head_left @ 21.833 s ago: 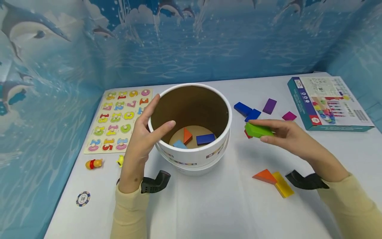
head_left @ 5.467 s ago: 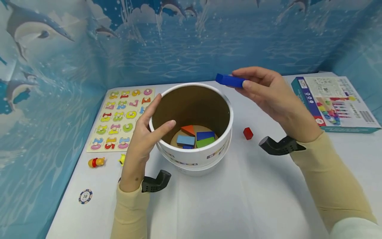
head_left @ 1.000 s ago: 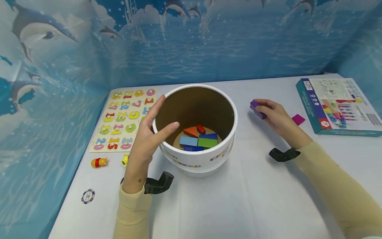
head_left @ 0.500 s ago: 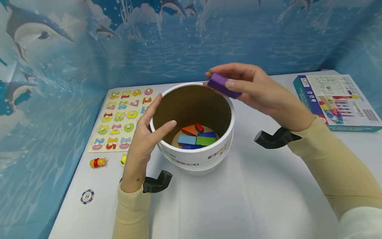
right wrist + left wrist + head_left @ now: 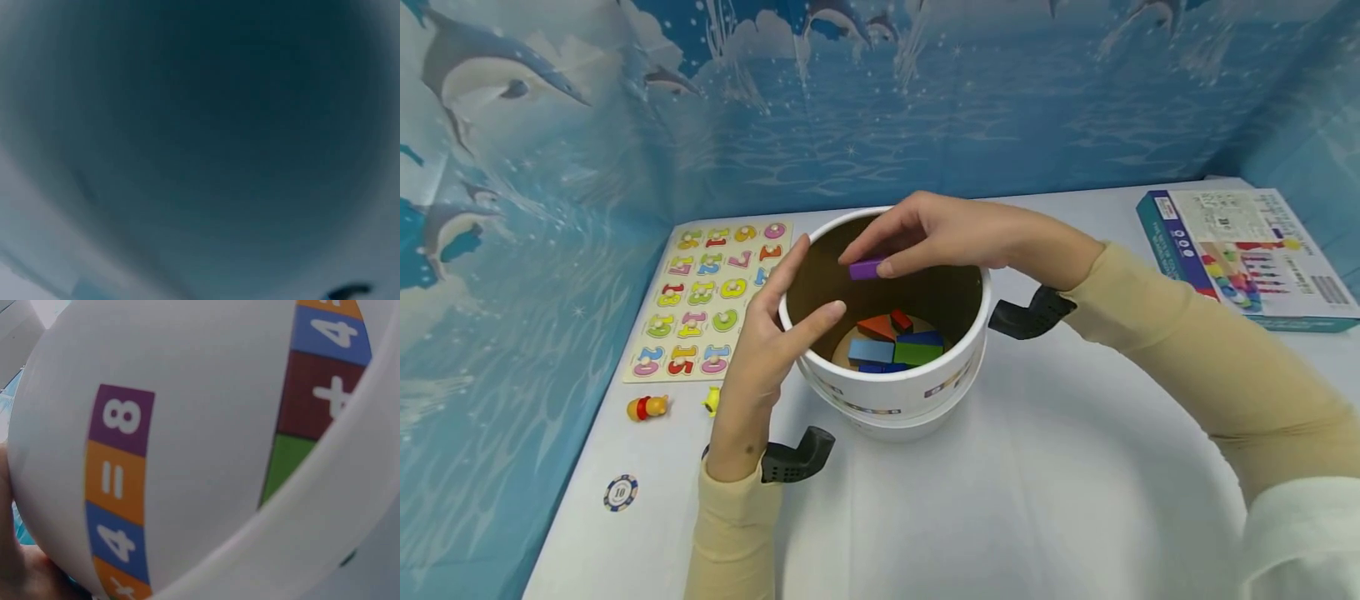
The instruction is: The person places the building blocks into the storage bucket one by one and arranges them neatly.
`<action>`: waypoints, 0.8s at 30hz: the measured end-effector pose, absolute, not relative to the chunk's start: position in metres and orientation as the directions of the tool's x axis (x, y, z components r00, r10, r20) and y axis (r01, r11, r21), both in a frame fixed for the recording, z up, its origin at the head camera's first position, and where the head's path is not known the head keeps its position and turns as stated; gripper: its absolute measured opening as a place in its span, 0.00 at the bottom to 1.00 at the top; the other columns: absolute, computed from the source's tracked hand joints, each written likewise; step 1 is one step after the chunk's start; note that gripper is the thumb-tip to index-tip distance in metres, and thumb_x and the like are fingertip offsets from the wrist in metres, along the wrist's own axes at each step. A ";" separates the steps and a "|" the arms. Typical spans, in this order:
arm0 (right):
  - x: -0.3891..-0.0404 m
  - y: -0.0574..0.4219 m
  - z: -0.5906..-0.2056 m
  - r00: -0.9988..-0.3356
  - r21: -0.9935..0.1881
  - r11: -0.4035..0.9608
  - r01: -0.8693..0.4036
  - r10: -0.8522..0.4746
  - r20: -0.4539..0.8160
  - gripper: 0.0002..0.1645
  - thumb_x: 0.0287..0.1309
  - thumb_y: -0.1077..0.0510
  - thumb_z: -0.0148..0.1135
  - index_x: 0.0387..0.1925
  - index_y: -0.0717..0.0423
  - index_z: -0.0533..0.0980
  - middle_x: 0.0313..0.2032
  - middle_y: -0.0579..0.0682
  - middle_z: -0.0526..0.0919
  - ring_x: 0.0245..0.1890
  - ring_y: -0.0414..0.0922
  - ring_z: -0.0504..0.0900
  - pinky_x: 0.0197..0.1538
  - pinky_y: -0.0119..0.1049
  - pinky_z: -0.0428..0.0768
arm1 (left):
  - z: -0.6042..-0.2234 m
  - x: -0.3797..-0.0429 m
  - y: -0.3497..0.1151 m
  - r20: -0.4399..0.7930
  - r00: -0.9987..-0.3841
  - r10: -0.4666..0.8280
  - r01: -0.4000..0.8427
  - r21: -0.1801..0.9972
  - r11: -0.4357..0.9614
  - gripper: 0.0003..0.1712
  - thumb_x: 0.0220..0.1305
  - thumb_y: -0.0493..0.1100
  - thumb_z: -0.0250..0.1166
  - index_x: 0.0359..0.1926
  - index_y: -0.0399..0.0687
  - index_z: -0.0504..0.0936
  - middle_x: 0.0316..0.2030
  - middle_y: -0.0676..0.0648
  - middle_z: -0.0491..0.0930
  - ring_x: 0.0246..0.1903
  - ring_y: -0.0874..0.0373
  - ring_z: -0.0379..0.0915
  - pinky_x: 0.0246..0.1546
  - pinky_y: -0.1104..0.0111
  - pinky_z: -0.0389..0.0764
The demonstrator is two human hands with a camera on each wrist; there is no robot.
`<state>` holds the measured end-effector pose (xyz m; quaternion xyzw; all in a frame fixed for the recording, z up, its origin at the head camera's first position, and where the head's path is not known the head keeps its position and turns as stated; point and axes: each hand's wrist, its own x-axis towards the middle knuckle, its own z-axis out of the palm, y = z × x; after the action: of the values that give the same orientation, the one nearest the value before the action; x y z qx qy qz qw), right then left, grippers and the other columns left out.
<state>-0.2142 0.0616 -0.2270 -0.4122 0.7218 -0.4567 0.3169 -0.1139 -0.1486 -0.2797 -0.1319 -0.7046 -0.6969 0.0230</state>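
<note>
My left hand (image 5: 767, 333) holds the left rim of a white bucket (image 5: 880, 408), thumb over the mouth and fingers along the outside. In the left wrist view, the bucket's wall (image 5: 212, 425) carries coloured number strips, with part of that hand at the left edge. My right hand (image 5: 925, 237) pinches a purple block (image 5: 867, 268) inside the bucket's mouth, above its floor. Down there lie a light blue block (image 5: 871, 352), a green block (image 5: 917, 354), an orange triangle block (image 5: 876, 327), a small red block (image 5: 901, 321) and blue blocks (image 5: 921, 337). The right wrist view is dark and blurred.
A number puzzle board (image 5: 700, 300) lies left of the bucket. Near it are a small bear figure (image 5: 647, 407), a yellow figure (image 5: 712, 401) and a poker chip (image 5: 621, 493). A boxed set (image 5: 1247, 250) lies far right, partly behind the right sleeve.
My right hand has picked up the purple block from the table on the right and carried it left, into the bucket's mouth. The left hand keeps its place on the rim.
</note>
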 end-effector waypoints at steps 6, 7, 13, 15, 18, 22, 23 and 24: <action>-0.215 0.053 -0.229 -0.450 -0.804 0.347 -0.483 -0.886 -0.112 0.21 0.57 0.60 0.55 0.54 0.53 0.71 0.52 0.45 0.74 0.53 0.39 0.70 0.52 0.37 0.71 | -0.280 -0.114 -0.149 0.215 -0.964 0.156 0.216 0.976 -0.011 0.40 0.52 0.38 0.62 0.66 0.51 0.55 0.64 0.56 0.55 0.62 0.61 0.48 0.60 0.55 0.54; -0.214 0.054 -0.230 -0.462 -0.800 0.322 -0.506 -0.885 -0.064 0.21 0.58 0.59 0.55 0.54 0.53 0.71 0.53 0.44 0.73 0.54 0.39 0.69 0.53 0.37 0.70 | -0.280 -0.114 -0.149 0.217 -0.963 0.157 0.218 0.976 -0.012 0.40 0.53 0.38 0.62 0.66 0.51 0.55 0.64 0.56 0.55 0.63 0.60 0.48 0.60 0.54 0.54; -0.204 0.091 -0.229 -0.584 -0.837 0.139 -0.529 -0.775 0.241 0.21 0.59 0.61 0.52 0.55 0.54 0.70 0.56 0.46 0.70 0.57 0.42 0.67 0.56 0.38 0.68 | -0.280 -0.114 -0.148 0.214 -0.966 0.145 0.217 0.976 0.004 0.40 0.52 0.39 0.62 0.66 0.52 0.56 0.64 0.56 0.55 0.62 0.58 0.48 0.60 0.52 0.53; -0.199 0.116 -0.231 -0.672 -0.862 0.137 -0.488 -0.690 0.270 0.21 0.59 0.62 0.51 0.55 0.55 0.70 0.56 0.49 0.70 0.57 0.44 0.66 0.56 0.37 0.68 | -0.281 -0.114 -0.147 0.214 -0.967 0.140 0.218 0.976 0.014 0.40 0.52 0.40 0.63 0.66 0.53 0.56 0.64 0.56 0.55 0.63 0.58 0.48 0.60 0.52 0.53; -0.192 0.160 -0.244 -0.818 -0.910 0.173 -0.377 -0.523 0.240 0.21 0.60 0.62 0.50 0.57 0.56 0.68 0.57 0.51 0.69 0.57 0.46 0.65 0.56 0.31 0.66 | -0.281 -0.115 -0.147 0.221 -0.965 0.138 0.226 0.974 0.021 0.41 0.51 0.42 0.64 0.66 0.52 0.56 0.64 0.55 0.55 0.63 0.57 0.47 0.60 0.51 0.53; -0.189 0.221 -0.280 -0.954 -0.942 0.282 -0.182 -0.282 0.100 0.25 0.61 0.55 0.50 0.60 0.51 0.65 0.60 0.48 0.65 0.59 0.43 0.62 0.56 0.24 0.65 | -0.281 -0.115 -0.148 0.224 -0.965 0.137 0.230 0.973 0.028 0.42 0.51 0.43 0.65 0.66 0.50 0.56 0.64 0.54 0.54 0.63 0.56 0.46 0.60 0.50 0.52; -0.188 0.235 -0.291 -0.973 -0.943 0.309 -0.125 -0.226 0.055 0.26 0.60 0.52 0.50 0.61 0.49 0.64 0.61 0.46 0.64 0.60 0.42 0.61 0.56 0.23 0.63 | -0.280 -0.115 -0.148 0.225 -0.965 0.137 0.231 0.973 0.028 0.42 0.51 0.43 0.64 0.66 0.50 0.56 0.64 0.54 0.54 0.63 0.56 0.46 0.60 0.50 0.52; -0.188 0.247 -0.302 -0.985 -0.946 0.316 -0.073 -0.172 0.019 0.27 0.60 0.51 0.50 0.62 0.47 0.62 0.62 0.44 0.62 0.61 0.41 0.59 0.58 0.24 0.61 | -0.281 -0.115 -0.148 0.225 -0.965 0.137 0.231 0.973 0.030 0.42 0.51 0.43 0.64 0.66 0.50 0.56 0.64 0.54 0.54 0.63 0.56 0.46 0.60 0.50 0.52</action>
<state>-0.1879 0.2471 -0.3018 -0.0758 0.8099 -0.5801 0.0428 -0.1148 -0.1480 -0.2806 -0.1282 -0.7167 -0.6847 0.0342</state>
